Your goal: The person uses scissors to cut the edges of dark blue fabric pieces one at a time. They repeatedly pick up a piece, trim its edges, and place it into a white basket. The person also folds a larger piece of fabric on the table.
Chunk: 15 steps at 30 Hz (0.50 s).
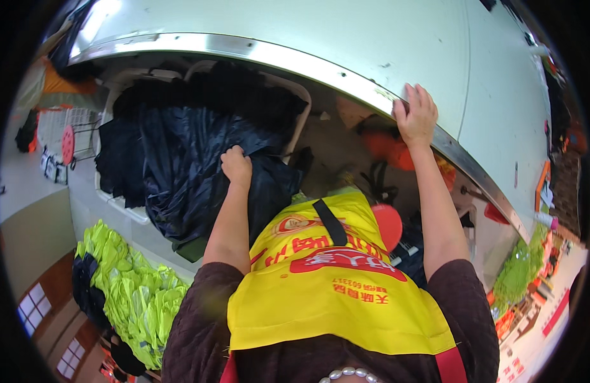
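My left hand (236, 165) is closed on a fold of dark navy shiny fabric (180, 172), which is heaped in a white basket (119, 203) below the table's edge. My right hand (417, 117) rests on the metal-trimmed edge of a large white table (384, 51), fingers curled over the rim. I wear a yellow apron (333, 287) with a black strap over dark sleeves.
A pile of neon yellow-green garments (132, 287) lies at the lower left. Orange items (390, 147) sit under the table by my right hand. A red round thing (387, 223) is near the apron. More green fabric (518, 271) lies at the right.
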Tool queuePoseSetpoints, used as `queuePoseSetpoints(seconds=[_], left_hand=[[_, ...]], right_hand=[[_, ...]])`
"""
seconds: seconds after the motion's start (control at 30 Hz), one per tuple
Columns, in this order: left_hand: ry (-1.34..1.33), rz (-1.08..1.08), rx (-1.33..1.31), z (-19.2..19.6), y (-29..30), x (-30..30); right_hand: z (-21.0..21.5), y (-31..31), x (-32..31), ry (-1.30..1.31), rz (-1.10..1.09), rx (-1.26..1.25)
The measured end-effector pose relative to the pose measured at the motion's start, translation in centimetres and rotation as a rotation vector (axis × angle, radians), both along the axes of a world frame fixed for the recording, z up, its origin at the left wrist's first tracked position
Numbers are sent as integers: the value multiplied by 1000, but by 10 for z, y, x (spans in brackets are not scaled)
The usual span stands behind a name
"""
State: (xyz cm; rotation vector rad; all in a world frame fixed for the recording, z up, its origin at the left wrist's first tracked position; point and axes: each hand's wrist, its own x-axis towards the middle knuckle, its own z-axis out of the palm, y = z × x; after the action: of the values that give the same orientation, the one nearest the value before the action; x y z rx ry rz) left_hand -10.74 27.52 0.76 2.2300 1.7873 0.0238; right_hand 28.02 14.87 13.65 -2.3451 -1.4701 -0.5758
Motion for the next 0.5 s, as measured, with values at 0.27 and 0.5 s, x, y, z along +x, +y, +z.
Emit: queuePoseSetpoints(seconds=[0.27, 0.5], left_hand=[[-578, 18, -360, 42, -16, -11], [-1173, 122, -722, 142, -85, -17]], right_hand=[[6, -2, -3, 3, -9, -54], [7, -8, 1, 96, 164, 61]])
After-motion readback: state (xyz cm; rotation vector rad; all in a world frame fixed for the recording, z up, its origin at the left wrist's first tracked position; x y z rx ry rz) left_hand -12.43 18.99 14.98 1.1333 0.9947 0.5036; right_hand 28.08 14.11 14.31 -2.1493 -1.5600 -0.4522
